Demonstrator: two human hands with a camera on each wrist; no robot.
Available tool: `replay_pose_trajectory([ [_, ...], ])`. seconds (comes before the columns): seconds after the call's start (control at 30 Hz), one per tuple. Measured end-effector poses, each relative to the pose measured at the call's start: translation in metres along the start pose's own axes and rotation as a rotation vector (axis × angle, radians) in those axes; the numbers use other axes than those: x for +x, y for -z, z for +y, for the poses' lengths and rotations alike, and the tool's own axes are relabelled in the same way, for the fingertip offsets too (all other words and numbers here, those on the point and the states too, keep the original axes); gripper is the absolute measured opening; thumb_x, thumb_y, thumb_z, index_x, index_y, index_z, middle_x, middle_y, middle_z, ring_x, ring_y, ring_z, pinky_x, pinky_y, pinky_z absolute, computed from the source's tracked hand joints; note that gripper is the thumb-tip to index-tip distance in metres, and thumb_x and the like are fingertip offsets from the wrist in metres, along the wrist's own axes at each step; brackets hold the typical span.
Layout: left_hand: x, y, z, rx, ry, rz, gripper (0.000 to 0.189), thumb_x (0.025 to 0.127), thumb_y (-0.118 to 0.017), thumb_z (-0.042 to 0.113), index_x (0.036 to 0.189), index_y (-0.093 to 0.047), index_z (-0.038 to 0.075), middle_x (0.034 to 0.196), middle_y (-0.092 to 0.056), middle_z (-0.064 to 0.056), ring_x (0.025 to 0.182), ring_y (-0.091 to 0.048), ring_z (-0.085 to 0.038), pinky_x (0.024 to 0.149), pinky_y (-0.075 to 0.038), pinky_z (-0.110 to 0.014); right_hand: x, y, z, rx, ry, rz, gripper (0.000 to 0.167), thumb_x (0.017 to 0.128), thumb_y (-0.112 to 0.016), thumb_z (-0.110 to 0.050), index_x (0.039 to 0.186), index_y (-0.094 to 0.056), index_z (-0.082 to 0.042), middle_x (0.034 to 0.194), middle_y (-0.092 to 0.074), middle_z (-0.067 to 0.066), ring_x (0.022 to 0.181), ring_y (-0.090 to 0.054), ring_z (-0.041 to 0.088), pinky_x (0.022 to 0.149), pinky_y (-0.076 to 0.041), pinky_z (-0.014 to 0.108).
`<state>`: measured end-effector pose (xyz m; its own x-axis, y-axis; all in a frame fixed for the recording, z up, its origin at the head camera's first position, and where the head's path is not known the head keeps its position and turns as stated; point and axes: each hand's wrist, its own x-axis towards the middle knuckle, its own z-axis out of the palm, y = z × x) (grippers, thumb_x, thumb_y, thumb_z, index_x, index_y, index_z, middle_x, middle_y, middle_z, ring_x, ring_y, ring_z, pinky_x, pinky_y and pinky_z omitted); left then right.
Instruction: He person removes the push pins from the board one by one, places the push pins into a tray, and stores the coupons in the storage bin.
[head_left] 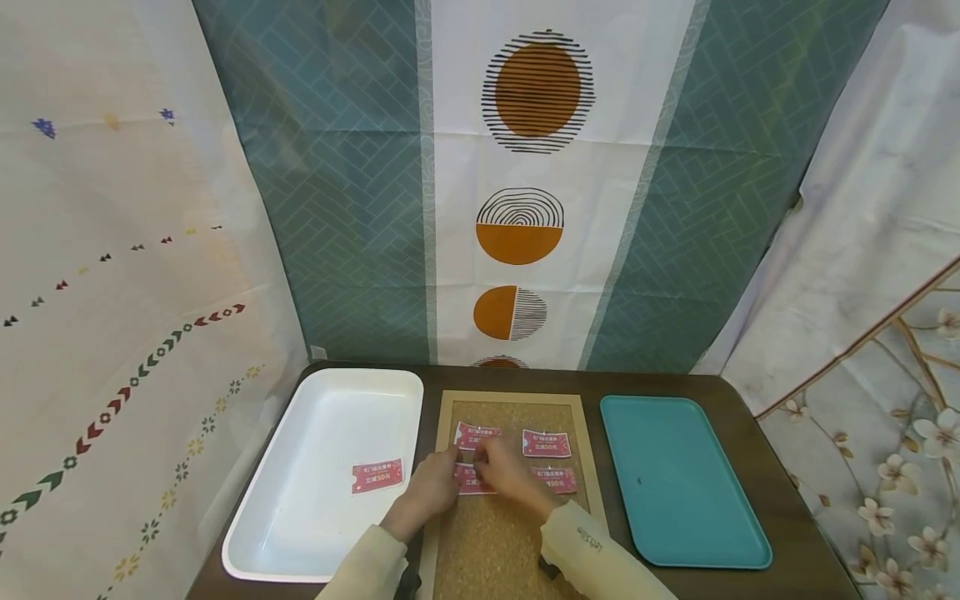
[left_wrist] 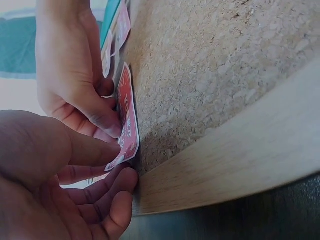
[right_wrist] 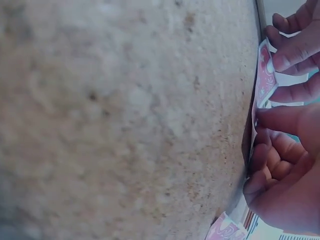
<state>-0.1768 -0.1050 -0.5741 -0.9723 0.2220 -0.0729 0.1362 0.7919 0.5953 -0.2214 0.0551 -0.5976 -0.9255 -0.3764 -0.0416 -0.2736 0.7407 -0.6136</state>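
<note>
A red-and-white paper coupon (head_left: 468, 483) (left_wrist: 129, 117) lies against a wood-framed corkboard (head_left: 480, 558). My left hand (head_left: 433, 485) pinches its left end, thumb on the printed face and the other fingers loosely curled. My right hand (head_left: 513, 477) holds the same coupon at its upper edge, thumb against the paper and fingers curled beneath. A tiny shiny spot shows at the right thumb's tip in the right wrist view; what it is cannot be made out. Three similar coupons are on the board: one upper left (head_left: 472, 433), one upper right (head_left: 546, 444), one lower right (head_left: 557, 479).
To the left stands a deep white tray (head_left: 258, 500) with a single coupon (head_left: 377, 476) inside. A teal tray (head_left: 686, 483) lies right of the board. The dark tabletop (head_left: 600, 385) ends at patterned cloth hangings (head_left: 360, 208) behind and on both sides.
</note>
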Motion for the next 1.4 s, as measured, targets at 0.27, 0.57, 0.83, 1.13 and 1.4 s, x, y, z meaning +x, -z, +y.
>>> replay_pose_trajectory([
  [0.27, 0.0025, -0.0029, 0.0000, -0.002, 0.001, 0.002, 0.032, 0.084, -0.066, 0.002, 0.115, -0.060, 0.000, 0.087, -0.064, -0.010, 0.064, -0.055, -0.015, 0.049, -0.044, -0.029, 0.0026, 0.0015, 0.0013, 0.026, 0.015, -0.017, 0.006, 0.084, -0.071, -0.004, 0.087, -0.067, -0.008, 0.069, -0.057, -0.007, 0.061, -0.054, 0.008, 0.055, -0.047, 0.024],
  [0.57, 0.0023, -0.0042, 0.0001, -0.028, 0.019, -0.002, 0.033, 0.087, -0.067, 0.006, 0.119, -0.060, 0.001, 0.091, -0.065, -0.011, 0.061, -0.053, -0.014, 0.046, -0.044, -0.028, 0.0025, 0.0023, -0.0008, 0.043, -0.007, -0.028, 0.007, 0.084, -0.069, -0.002, 0.088, -0.067, -0.007, 0.069, -0.057, -0.006, 0.062, -0.054, 0.009, 0.054, -0.046, 0.025],
  [0.83, 0.0022, -0.0034, 0.0025, -0.010, 0.021, 0.006, 0.031, 0.087, -0.066, 0.005, 0.116, -0.060, 0.001, 0.084, -0.062, -0.008, 0.060, -0.052, -0.014, 0.044, -0.043, -0.028, 0.0019, 0.0015, 0.0007, 0.067, -0.026, -0.041, 0.006, 0.086, -0.069, -0.004, 0.089, -0.066, -0.008, 0.069, -0.056, -0.006, 0.061, -0.054, 0.010, 0.053, -0.045, 0.025],
  [1.13, 0.0009, -0.0043, 0.0020, -0.022, 0.028, -0.001, 0.029, 0.087, -0.065, 0.004, 0.115, -0.060, 0.001, 0.077, -0.058, -0.004, 0.058, -0.052, -0.014, 0.043, -0.042, -0.028, 0.0020, -0.0001, 0.0022, 0.084, -0.038, -0.044, 0.006, 0.087, -0.069, -0.006, 0.089, -0.065, -0.010, 0.070, -0.056, -0.006, 0.063, -0.054, 0.010, 0.054, -0.046, 0.025],
  [1.4, 0.0028, -0.0051, -0.0006, -0.009, 0.000, 0.013, 0.027, 0.086, -0.065, 0.003, 0.113, -0.060, 0.001, 0.075, -0.058, -0.003, 0.058, -0.051, -0.014, 0.043, -0.042, -0.028, 0.0012, 0.0000, 0.0021, 0.093, -0.032, -0.034, 0.008, 0.087, -0.067, -0.003, 0.094, -0.066, -0.007, 0.068, -0.056, -0.005, 0.059, -0.054, 0.009, 0.051, -0.044, 0.025],
])
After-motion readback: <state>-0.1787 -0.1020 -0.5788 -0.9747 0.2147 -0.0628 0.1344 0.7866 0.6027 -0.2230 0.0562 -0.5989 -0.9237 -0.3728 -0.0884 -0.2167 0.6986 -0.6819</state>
